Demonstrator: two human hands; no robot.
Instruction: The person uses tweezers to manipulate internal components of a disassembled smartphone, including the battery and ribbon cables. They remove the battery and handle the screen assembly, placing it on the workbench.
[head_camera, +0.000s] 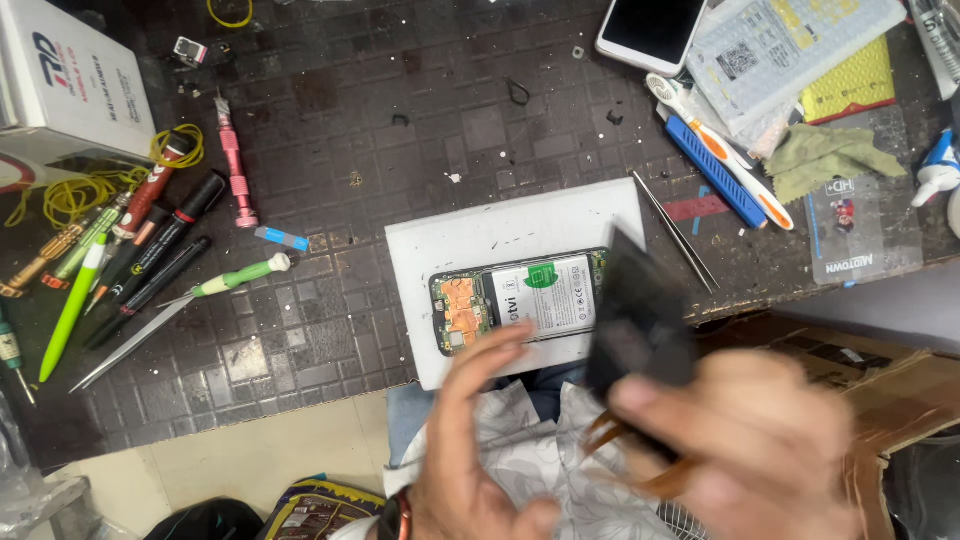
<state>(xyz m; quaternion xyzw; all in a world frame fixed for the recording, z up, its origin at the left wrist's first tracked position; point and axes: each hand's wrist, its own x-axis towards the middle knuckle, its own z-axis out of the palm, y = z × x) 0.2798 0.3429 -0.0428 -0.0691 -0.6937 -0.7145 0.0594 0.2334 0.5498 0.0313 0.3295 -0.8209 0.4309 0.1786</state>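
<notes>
An opened phone (520, 300) lies on a white pad (480, 235), its copper circuit board and white battery exposed. My right hand (760, 450), blurred and close to the camera, holds a dark flat panel (635, 320) with an orange flex strip hanging from it, raised over the phone's right end. My left hand (470, 450) hovers with fingers spread just in front of the phone, holding nothing, an orange band on its wrist.
Screwdrivers, pens and tweezers (130, 250) lie at the left on the dark grid mat (330, 160). A pink driver (237, 165), thin tweezers (680, 235), a toothbrush (720, 150), another phone (652, 30) and a white box (70, 80) sit around. A cardboard box (880, 390) is at the right.
</notes>
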